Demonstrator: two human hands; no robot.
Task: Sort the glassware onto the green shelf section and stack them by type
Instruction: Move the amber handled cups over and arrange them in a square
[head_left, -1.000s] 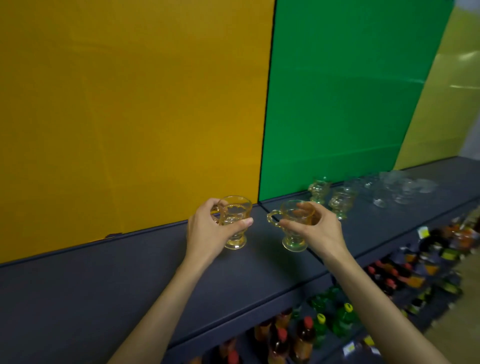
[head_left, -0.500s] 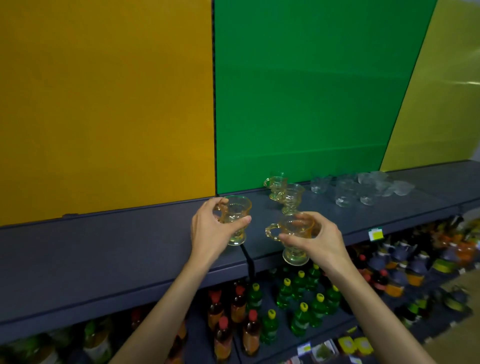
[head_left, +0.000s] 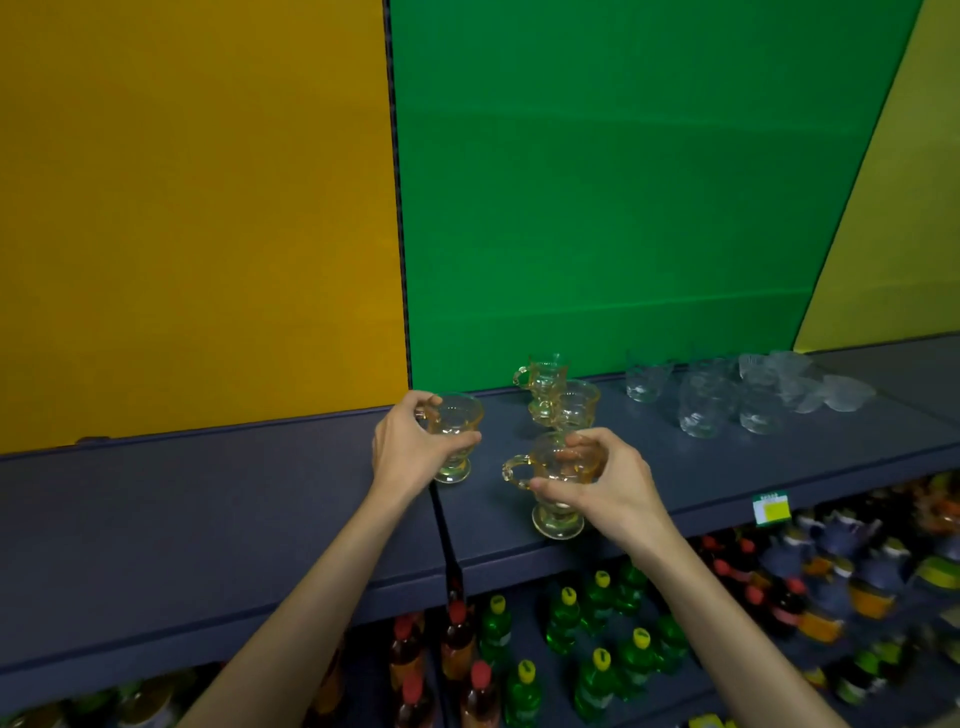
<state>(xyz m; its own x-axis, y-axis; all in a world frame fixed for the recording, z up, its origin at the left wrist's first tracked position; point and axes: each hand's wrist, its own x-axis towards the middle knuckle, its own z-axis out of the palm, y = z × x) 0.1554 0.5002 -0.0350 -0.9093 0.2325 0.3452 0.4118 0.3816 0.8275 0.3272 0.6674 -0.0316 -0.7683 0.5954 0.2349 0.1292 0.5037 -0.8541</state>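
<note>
Nearest, an amber footed cup (head_left: 558, 486) is gripped by the right hand (head_left: 605, 480); another cup (head_left: 454, 434) is clasped by the left hand (head_left: 410, 447) — both held above the green section's shelf (head_left: 675, 483), not yet stacked. Behind, a two-cup amber stack (head_left: 543, 387), a third amber cup and clear glasses (head_left: 706, 402) are already placed.

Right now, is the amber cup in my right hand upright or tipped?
Upright: the amber footed cup has its rim up and foot down, gripped by the right hand.

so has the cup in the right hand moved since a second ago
Yes. The right hand has carried its amber cup rightward, past the orange-green seam into the green section, near the stacked amber cups.
</note>
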